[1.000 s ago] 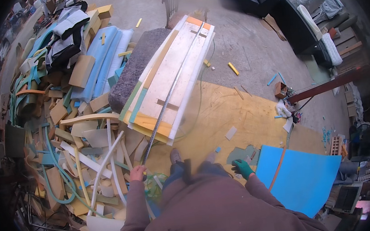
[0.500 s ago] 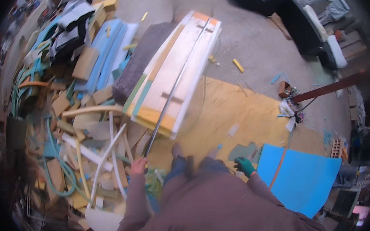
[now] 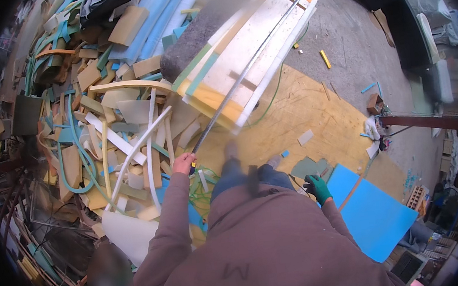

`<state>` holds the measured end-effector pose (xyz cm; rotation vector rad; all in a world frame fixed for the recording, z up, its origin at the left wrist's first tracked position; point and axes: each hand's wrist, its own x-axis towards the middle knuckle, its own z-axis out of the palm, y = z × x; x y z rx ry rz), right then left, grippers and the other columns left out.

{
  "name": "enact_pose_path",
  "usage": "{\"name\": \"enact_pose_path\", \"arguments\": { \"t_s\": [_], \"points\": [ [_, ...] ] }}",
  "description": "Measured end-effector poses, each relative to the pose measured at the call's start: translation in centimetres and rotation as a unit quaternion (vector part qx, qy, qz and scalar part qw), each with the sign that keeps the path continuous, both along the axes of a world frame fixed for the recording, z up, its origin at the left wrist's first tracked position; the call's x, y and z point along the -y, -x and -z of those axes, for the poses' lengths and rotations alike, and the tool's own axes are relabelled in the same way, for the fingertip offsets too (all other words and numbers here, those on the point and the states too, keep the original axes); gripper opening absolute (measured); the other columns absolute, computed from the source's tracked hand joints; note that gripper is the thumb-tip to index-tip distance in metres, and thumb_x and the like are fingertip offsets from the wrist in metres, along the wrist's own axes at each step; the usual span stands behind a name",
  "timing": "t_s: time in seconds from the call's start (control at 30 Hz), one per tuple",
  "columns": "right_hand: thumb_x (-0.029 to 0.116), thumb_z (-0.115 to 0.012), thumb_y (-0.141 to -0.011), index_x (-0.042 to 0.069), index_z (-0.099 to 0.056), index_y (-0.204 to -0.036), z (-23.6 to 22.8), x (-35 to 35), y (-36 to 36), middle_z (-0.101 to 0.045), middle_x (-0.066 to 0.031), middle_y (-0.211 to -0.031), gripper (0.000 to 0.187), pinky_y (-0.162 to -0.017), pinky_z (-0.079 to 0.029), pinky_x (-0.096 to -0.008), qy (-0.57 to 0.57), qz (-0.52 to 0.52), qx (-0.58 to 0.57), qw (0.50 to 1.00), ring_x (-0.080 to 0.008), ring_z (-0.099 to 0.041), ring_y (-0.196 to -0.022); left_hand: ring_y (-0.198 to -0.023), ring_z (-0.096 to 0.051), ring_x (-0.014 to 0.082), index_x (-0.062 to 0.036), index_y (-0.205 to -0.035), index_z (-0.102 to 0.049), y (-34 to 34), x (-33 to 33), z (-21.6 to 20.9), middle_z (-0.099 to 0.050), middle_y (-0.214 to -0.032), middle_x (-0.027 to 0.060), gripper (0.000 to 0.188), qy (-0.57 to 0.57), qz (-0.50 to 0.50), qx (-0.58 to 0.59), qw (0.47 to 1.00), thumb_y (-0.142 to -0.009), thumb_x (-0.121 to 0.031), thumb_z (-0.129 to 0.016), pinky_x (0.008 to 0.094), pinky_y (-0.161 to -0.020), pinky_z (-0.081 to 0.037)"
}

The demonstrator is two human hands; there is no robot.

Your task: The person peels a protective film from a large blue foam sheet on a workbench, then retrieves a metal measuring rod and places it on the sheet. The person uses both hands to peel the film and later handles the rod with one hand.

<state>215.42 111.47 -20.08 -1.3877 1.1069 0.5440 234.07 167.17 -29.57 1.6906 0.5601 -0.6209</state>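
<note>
My bare left hand (image 3: 183, 163) is closed round a tape measure (image 3: 192, 168), of which a bit of yellow and black case shows. Its long blade (image 3: 229, 94) runs out across a pale foam-covered frame (image 3: 256, 57) with orange and green foam strips, past the frame's near end. A green glove covers my right hand (image 3: 318, 188), held low near the blue sheet (image 3: 376, 211). Its fingers are curled, and a small thing at them is too small to name. A grey padded block (image 3: 197, 38) lies against the frame's left side.
Foam offcuts and strips (image 3: 129, 141) are heaped on the left. A yellowish board (image 3: 292, 109) covers the floor underfoot. Toward the right, a dark red beam (image 3: 431, 122) juts in near a small brown box (image 3: 374, 103). Black upholstered furniture (image 3: 411, 31) stands at the far right.
The view has shifted, so the frame appears farther up and right. My left hand still grips the tape measure, its blade still lying across the frame. The right hand stays low beside the blue sheet.
</note>
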Motion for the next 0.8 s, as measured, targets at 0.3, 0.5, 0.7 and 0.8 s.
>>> {"name": "enact_pose_path", "arguments": {
  "t_s": [0.3,0.5,0.7,0.8],
  "points": [
    [0.041,-0.072,-0.102,0.010,-0.067,-0.129,-0.06,-0.24,-0.60,-0.071,-0.0038,-0.116,0.041,-0.079,-0.056,-0.0345,0.004,0.007,0.004,1.000,-0.0203,-0.075,-0.098,-0.082,-0.066,0.0120,-0.0008,-0.097,-0.079,-0.06,-0.08,-0.28,-0.075,-0.087,0.0036,0.024,0.019,-0.009,0.000,1.000,-0.099,-0.024,-0.072,0.0279,-0.078,-0.051],
    [0.042,-0.071,-0.102,0.010,-0.067,-0.131,0.54,-0.28,-0.11,-0.071,-0.0045,-0.117,0.043,-0.080,-0.057,-0.0359,0.000,0.001,-0.001,1.000,-0.0208,-0.074,-0.098,-0.080,-0.065,0.0115,-0.0007,-0.095,-0.078,0.11,-0.24,-0.02,-0.073,-0.085,0.0031,0.022,0.034,-0.019,-0.002,0.999,-0.101,-0.021,-0.072,0.0276,-0.077,-0.050],
    [0.043,-0.072,-0.101,0.009,-0.066,-0.133,0.70,-0.23,-0.21,-0.072,-0.0055,-0.118,0.046,-0.081,-0.057,-0.0366,-0.003,0.003,-0.003,1.000,-0.0208,-0.074,-0.098,-0.079,-0.064,0.0109,-0.0005,-0.093,-0.076,0.21,-0.08,-0.10,-0.072,-0.084,0.0025,0.023,0.049,-0.029,-0.007,0.998,-0.101,-0.021,-0.071,0.0270,-0.076,-0.049],
    [0.042,-0.072,-0.101,0.009,-0.067,-0.132,0.66,-0.38,-0.58,-0.072,-0.0055,-0.118,0.046,-0.081,-0.057,-0.0362,-0.002,0.002,-0.004,1.000,-0.0207,-0.074,-0.098,-0.079,-0.063,0.0107,-0.0005,-0.093,-0.076,0.13,-0.01,-0.45,-0.072,-0.083,0.0023,0.023,0.047,-0.026,-0.006,0.999,-0.101,-0.021,-0.071,0.0267,-0.077,-0.049]
  ]
}}
